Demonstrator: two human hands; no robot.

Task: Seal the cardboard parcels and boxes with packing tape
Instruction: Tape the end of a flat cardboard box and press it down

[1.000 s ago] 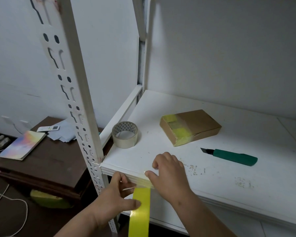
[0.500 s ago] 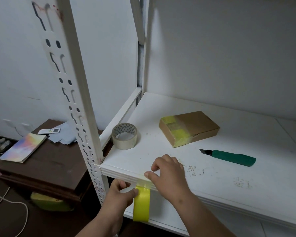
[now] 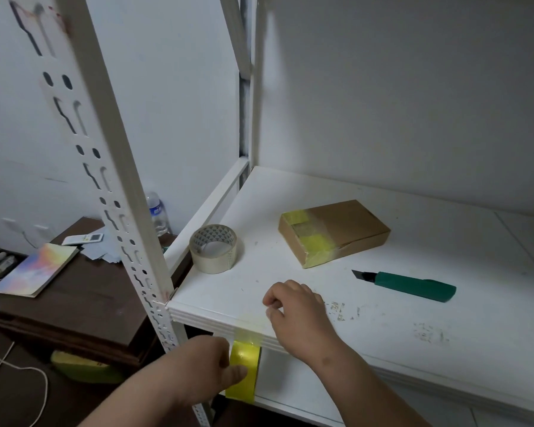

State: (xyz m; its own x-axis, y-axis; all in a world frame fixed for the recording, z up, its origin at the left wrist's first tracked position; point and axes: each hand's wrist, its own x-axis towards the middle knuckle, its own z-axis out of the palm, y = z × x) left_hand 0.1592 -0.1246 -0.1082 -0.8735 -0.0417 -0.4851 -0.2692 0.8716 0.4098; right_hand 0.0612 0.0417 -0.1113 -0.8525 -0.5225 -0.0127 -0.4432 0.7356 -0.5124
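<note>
A flat cardboard box (image 3: 339,229) lies on the white shelf (image 3: 383,318), its near end wrapped in yellow tape. A roll of clear tape (image 3: 214,248) stands left of it. A strip of yellow tape (image 3: 243,369) hangs from the shelf's front edge, its top end stuck over the edge. My left hand (image 3: 207,369) pinches that strip from the left, below the shelf. My right hand (image 3: 299,318) rests on the shelf edge with its fingertips pressing the strip's stuck end. A green utility knife (image 3: 413,285) with its blade out lies to the right.
A perforated white upright (image 3: 111,180) of the rack stands at the shelf's left front corner. Beyond it, a dark wooden table (image 3: 74,303) holds a colourful notebook (image 3: 36,269), a remote, papers and a water bottle (image 3: 159,214). A white cable lies on the floor.
The hanging yellow strip has become shorter and my left hand has risen closer under the shelf edge. My right hand has stayed on the edge, pressing the tape's end.
</note>
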